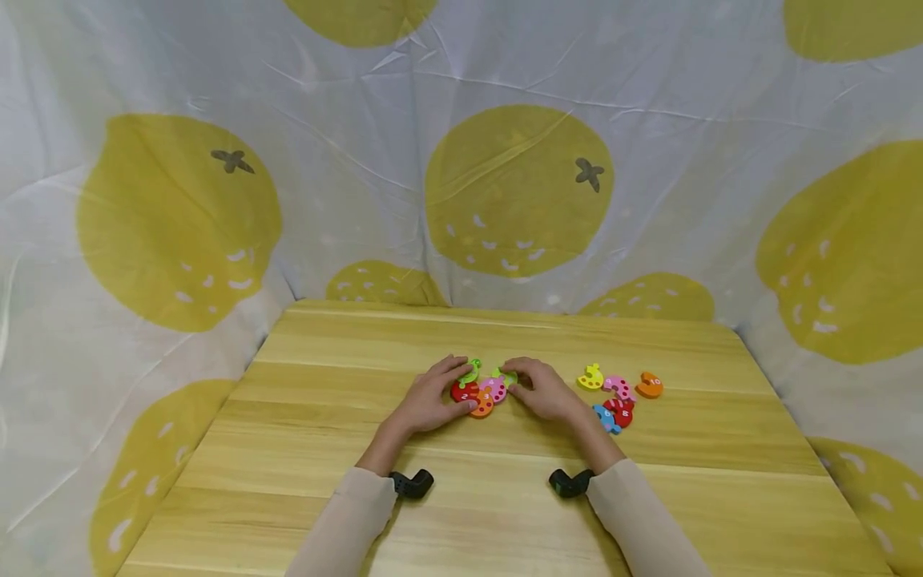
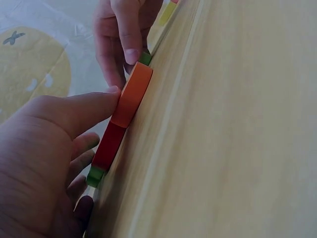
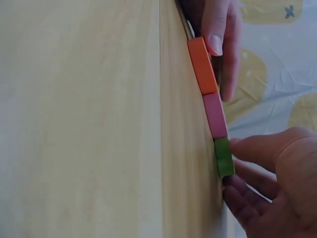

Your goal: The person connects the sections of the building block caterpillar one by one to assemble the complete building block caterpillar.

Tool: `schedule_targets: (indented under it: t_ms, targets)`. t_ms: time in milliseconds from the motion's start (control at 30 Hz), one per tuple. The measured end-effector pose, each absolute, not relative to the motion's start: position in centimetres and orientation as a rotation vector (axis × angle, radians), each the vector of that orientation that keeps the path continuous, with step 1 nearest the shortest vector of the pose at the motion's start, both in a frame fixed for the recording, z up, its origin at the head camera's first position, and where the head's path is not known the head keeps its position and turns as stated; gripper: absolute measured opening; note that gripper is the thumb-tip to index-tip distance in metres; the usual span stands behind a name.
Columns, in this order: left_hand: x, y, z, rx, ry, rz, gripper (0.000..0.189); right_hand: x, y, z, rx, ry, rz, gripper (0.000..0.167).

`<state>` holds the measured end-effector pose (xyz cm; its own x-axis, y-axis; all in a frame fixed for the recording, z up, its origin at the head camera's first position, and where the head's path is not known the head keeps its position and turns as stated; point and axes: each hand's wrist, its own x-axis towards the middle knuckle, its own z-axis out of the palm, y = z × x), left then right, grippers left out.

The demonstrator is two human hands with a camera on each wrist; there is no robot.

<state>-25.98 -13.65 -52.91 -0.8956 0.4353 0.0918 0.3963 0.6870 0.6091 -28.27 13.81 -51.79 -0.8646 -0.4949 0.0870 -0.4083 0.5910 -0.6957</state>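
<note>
Several flat, numbered wooden puzzle pieces lie joined between the two hands in the head view: a green piece at the far left, a red piece, an orange piece and a pink piece. My left hand rests at the joined pieces, thumb on the orange one and extended fingers by the green and red ones. On the right end, my right hand pinches a light green piece between thumb and fingers, against the pink piece. The fingers partly cover both green pieces.
Right of the right hand lie more loose pieces: yellow, pink, orange, red and blue. The wooden table meets a lemon-patterned cloth behind and at the sides.
</note>
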Motion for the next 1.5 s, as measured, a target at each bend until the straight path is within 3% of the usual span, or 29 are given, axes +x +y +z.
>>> schedule_targets:
  t_ms: [800,1267,1500]
  targets:
    - [-26.3,-13.1,-53.2,0.595,2.890,1.082,0.070,-24.6,21.8,-50.1,-0.609,2.887,-1.095,0.037]
    - [-26.0,-13.2,-53.2,0.596,2.899,1.058,0.069,-21.2,25.9,-50.4,-0.550,2.985,-0.867,0.069]
    - [-26.1,-13.1,-53.3,0.608,2.904,1.060,0.069,-20.7,27.0,-50.5,-0.578,3.004,-0.800,0.063]
